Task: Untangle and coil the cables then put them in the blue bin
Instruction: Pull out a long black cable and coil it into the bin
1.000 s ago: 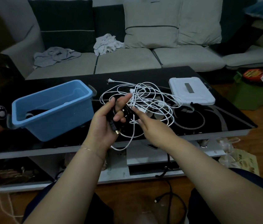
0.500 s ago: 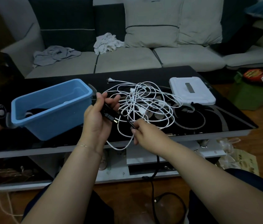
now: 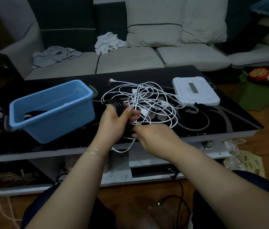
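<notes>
Black cable (image 3: 119, 105) looped around the left hand (image 3: 114, 120), over the table (image 3: 229, 119).
Right hand (image 3: 155, 138) pinches its lower strand; tangled white cables (image 3: 147, 103) lie beside the blue bin (image 3: 51, 109).

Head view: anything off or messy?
Yes. The white cables lie in one knotted heap on the table, one loop drooping over its front edge. A black cable trails on the floor, while the left hand holds a black coil.

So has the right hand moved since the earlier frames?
Yes. The right hand has dropped toward the near edge of the table, away from the white cable tangle it reached a second ago.
</notes>
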